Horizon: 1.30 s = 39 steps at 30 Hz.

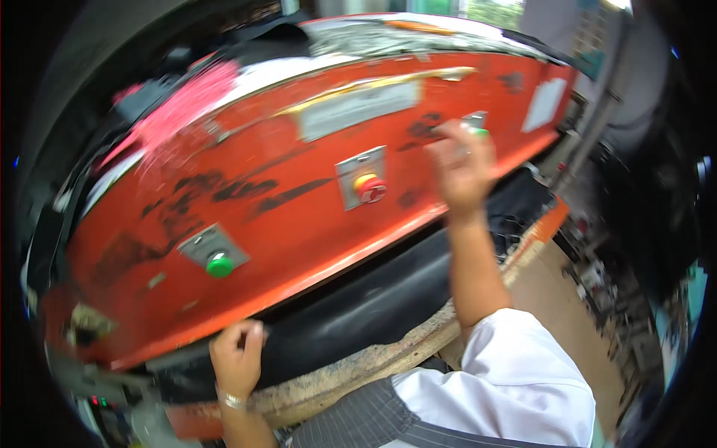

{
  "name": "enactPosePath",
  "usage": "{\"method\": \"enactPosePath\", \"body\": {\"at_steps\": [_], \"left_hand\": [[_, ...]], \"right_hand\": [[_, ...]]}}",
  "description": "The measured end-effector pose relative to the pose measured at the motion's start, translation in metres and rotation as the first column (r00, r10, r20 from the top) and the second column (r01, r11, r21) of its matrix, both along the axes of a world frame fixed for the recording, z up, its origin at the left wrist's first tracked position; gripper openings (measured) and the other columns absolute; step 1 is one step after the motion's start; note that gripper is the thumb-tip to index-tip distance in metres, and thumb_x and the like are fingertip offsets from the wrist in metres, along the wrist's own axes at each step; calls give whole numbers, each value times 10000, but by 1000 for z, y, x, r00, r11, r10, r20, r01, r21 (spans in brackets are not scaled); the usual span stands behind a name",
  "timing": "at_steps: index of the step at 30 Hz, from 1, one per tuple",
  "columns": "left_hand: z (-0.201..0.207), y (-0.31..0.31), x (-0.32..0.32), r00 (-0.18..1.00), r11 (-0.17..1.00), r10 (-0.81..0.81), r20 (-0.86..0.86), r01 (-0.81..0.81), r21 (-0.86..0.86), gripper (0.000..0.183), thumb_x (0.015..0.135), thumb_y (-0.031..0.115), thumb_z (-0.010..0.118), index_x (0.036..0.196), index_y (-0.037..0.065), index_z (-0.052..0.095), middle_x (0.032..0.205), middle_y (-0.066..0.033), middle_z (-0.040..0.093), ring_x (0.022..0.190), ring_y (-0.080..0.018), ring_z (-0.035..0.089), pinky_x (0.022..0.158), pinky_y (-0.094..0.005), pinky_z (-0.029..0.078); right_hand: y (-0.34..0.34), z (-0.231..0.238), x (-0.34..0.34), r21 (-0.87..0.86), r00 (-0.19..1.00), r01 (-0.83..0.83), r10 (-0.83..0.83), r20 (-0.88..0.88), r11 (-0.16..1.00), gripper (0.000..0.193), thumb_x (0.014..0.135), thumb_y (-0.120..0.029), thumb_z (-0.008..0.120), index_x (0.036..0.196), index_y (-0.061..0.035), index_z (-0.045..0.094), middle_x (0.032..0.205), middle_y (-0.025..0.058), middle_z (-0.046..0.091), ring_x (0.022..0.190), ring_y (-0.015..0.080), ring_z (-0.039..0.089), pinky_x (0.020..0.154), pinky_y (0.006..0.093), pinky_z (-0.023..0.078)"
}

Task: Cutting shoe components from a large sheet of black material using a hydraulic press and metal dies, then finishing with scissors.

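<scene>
An orange-red machine panel (299, 224) stretches across the view in front of me. My right hand (464, 168) is raised at its right part, fingers bent and somewhat apart, smeared by motion. Its fingertips partly cover a green push button (482, 133); whether they touch it I cannot tell. Lower down, my left hand (237, 358) is curled into a loose fist by the panel's lower edge, with no object showing in it. Above it sits another green push button (220, 265) on a metal plate. Between the two hands is a red emergency stop button (371, 189) with a yellow collar.
Black sheet material (358, 291) lies under the panel, along a worn ledge (373, 366). On top of the machine are pink material (187, 101), black pieces (276, 41) and an orange-handled tool (418, 28). Dark metal parts (635, 328) crowd the floor at right.
</scene>
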<state>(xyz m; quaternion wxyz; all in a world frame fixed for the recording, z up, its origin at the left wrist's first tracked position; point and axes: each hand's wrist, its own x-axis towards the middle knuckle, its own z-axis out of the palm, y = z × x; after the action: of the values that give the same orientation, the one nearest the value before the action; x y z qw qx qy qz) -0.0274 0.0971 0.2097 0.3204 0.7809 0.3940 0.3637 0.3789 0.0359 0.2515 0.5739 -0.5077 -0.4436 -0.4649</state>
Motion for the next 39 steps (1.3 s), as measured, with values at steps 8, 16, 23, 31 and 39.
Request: {"method": "enactPosePath", "body": {"at_steps": [8, 16, 23, 31, 39], "left_hand": [[58, 22, 62, 993, 795, 117, -19, -82, 601, 409, 885, 161, 664, 563, 47, 439, 527, -158, 452, 453, -348, 484, 431, -396, 374], [-133, -131, -17, 956, 995, 82, -282, -61, 85, 275, 867, 310, 659, 688, 104, 621, 754, -50, 639, 709, -235, 612, 647, -355, 489], [-154, -167, -5, 893, 927, 235, -384, -87, 365, 162, 789, 303, 671, 697, 170, 685, 724, 16, 623, 730, -201, 611, 654, -354, 492], [-161, -190, -9, 882, 904, 322, -345, -178, 388, 228, 805, 328, 641, 669, 150, 680, 718, -20, 605, 730, -228, 606, 674, -382, 485], [-170, -187, -5, 850, 909, 380, -366, -268, 320, 230, 799, 285, 587, 683, 105, 670, 767, -69, 615, 825, -290, 594, 769, -428, 453]], "right_hand": [[-28, 14, 101, -12, 948, 252, -249, -199, 968, 684, 1024, -507, 276, 1427, 40, 362, 1505, 270, 281, 1417, 386, 237, 1155, 467, 168], [-116, -135, -77, -663, 858, -436, 503, -103, 608, 420, 738, -115, 659, 1139, -28, 567, 1117, 194, 586, 1108, 402, 517, 958, 514, 371], [-171, -159, -149, -977, 746, -213, 650, -141, 32, 594, 789, -571, 654, 1084, -56, 644, 1008, 105, 613, 929, 276, 555, 818, 378, 418], [-202, -162, -170, -991, 799, -132, 594, -96, 17, 401, 703, -341, 772, 958, -67, 632, 880, 82, 580, 856, 263, 580, 712, 364, 512], [-207, -183, -188, -972, 895, -200, 426, -131, 121, 407, 636, -283, 819, 924, -51, 647, 879, 90, 579, 905, 282, 566, 740, 384, 506]]}}
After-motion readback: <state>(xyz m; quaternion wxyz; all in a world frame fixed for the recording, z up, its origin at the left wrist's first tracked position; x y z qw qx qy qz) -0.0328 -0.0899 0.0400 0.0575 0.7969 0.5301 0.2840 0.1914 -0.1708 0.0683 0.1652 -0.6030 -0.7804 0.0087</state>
